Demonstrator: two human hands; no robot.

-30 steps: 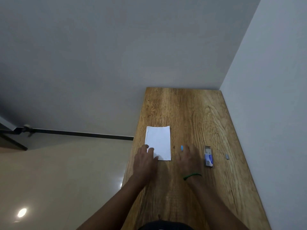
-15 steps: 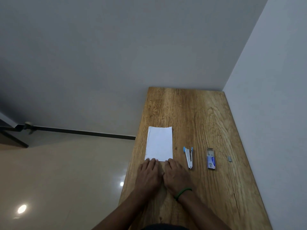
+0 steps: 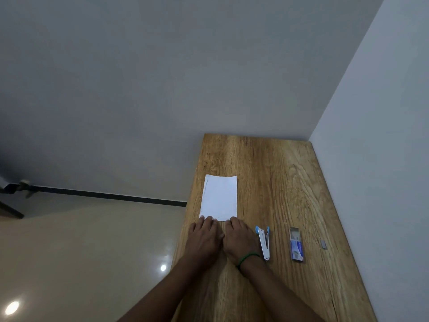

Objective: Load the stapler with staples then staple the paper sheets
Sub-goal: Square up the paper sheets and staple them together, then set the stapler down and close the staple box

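White paper sheets lie flat on the wooden table. My left hand and my right hand rest palm down side by side, fingertips touching the sheets' near edge, holding nothing. A small silver stapler with blue ends lies just right of my right hand. Further right is a blue staple box, slid partly open. A short grey strip of staples lies beyond the box. A green band circles my right wrist.
A grey wall runs along the table's right edge and another behind its far end. The table's left edge drops to a glossy beige floor. Bare wood lies beyond the sheets.
My right hand left the stapler, uncovering it, and moved left beside my left hand. Both hands slid back to the sheets' near edge and have stayed there for the last half second.
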